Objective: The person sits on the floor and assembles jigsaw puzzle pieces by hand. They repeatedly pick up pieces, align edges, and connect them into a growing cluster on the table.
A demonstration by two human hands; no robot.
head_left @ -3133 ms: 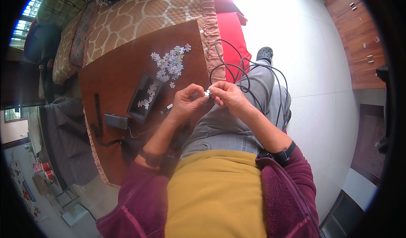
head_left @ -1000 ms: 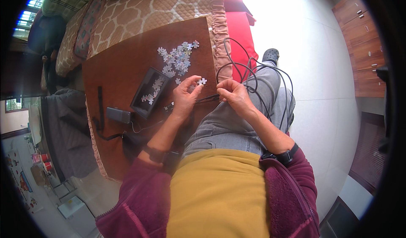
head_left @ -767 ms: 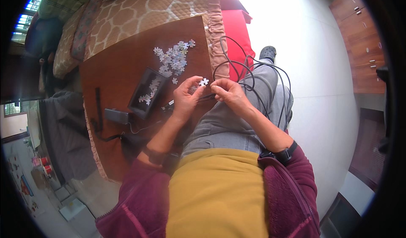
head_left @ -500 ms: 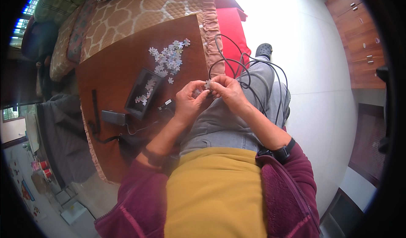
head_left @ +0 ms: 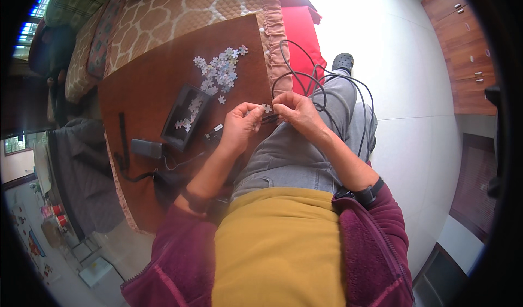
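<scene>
My left hand (head_left: 241,126) is closed, pinching a small pale jigsaw puzzle piece (head_left: 266,108) between thumb and fingertips above the table's right edge. Right beside the piece, my right hand (head_left: 299,114) has its thumb and fingers pressed together; what they hold, if anything, is hidden. A loose heap of jigsaw puzzle pieces (head_left: 220,73) lies on the brown tabletop (head_left: 147,83) beyond my hands. Left of my hands stands an open black box (head_left: 173,131) with several more pieces inside.
Black cable loops (head_left: 325,102) hang over my right leg beside the hands. A dark power bank (head_left: 146,148) with a thin cord and a black strap (head_left: 123,138) lie at the table's left. Behind is a patterned quilted cover (head_left: 190,7); a red cloth (head_left: 305,40) sits right of it.
My hands have drawn slightly apart, the left moving a little left. The puzzle piece now shows between both sets of fingertips. The view has shifted slightly.
</scene>
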